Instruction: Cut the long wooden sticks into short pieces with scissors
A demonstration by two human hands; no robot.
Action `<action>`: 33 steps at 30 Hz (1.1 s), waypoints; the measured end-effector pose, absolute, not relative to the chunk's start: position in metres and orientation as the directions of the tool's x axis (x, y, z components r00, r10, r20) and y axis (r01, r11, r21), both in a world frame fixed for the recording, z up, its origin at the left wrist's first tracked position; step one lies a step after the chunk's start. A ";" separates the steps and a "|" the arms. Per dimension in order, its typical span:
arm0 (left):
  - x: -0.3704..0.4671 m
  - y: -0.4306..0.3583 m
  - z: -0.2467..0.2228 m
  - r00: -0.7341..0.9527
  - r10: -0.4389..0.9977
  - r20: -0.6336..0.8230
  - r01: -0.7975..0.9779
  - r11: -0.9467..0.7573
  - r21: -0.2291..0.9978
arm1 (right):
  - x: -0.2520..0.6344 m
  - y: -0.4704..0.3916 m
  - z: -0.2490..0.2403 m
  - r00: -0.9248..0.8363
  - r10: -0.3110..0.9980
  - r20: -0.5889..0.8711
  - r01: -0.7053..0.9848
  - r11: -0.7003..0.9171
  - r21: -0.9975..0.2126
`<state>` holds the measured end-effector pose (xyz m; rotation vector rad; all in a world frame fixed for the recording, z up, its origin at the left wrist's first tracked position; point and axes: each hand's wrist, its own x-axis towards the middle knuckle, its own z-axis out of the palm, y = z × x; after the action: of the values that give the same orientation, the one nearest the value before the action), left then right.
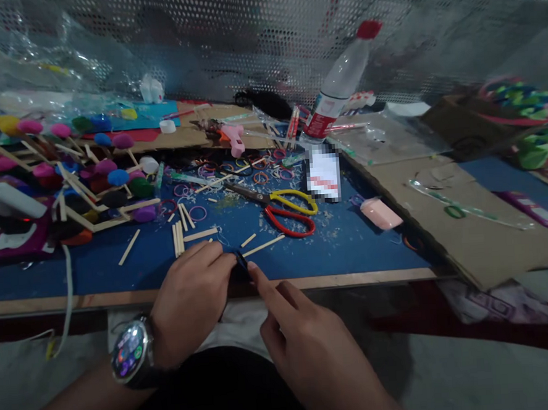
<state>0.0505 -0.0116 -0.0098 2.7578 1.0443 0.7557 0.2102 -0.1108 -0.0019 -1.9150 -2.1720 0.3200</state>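
Observation:
My left hand (194,293), a watch (133,353) on its wrist, is closed at the table's front edge. A small black object (242,259), too dark to name, sticks out from its fingertips. The stretched index finger of my right hand (299,318) touches that object, and its other fingers are bent with a gap between them. Just beyond my left hand lie several short wooden sticks (179,237). One longer stick (263,246) lies past the black object. Scissors with yellow and red handles (291,227) rest open behind my hands.
Pompom-topped sticks (119,177) crowd the left beside a purple packet (18,236). A pink glue gun (234,139), a bottle (336,90), small elastic bands (198,214) and a pale pink case (381,214) lie farther back. Cardboard (470,224) covers the right side; a white cable (69,292) hangs left.

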 end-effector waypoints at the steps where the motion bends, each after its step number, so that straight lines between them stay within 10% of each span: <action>1: 0.050 -0.011 -0.010 0.642 0.643 0.418 0.592 -0.762 0.264 | 0.210 -0.113 -0.004 -0.123 0.991 0.060 0.941 0.136 -0.310; 33: 0.051 -0.011 -0.010 0.624 0.672 0.399 0.585 -0.740 0.330 | 0.231 -0.120 -0.018 -0.104 0.989 0.105 0.820 0.145 -0.554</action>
<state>0.0515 -0.0107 -0.0102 2.6764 1.0450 0.7625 0.2307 -0.1203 -0.0185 -1.7259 -1.9795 0.5014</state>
